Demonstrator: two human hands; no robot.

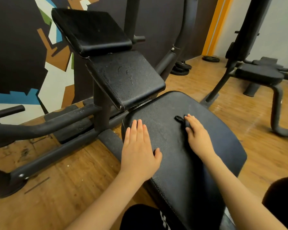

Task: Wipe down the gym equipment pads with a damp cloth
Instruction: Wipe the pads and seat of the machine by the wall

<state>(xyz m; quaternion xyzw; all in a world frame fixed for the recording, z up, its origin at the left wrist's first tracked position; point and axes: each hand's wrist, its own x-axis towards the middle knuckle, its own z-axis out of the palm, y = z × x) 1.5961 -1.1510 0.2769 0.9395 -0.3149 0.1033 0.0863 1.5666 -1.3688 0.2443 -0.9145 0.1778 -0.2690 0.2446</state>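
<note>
A wide black seat pad (171,146) fills the middle of the view. My left hand (138,146) lies flat on its left edge, fingers straight. My right hand (198,135) presses a small dark cloth (181,119) onto the pad; most of the cloth is hidden under the fingers, and only a bunched end shows. Beyond the seat sit a sloped middle pad (126,78) with damp-looking marks and an upper pad (91,30).
The machine's black steel frame (60,146) runs along the wooden floor at left. Weight plates (181,67) lie by the wall. Another bench (259,73) stands at right. A painted wall is behind. My dark-clothed knees (140,216) are at the bottom.
</note>
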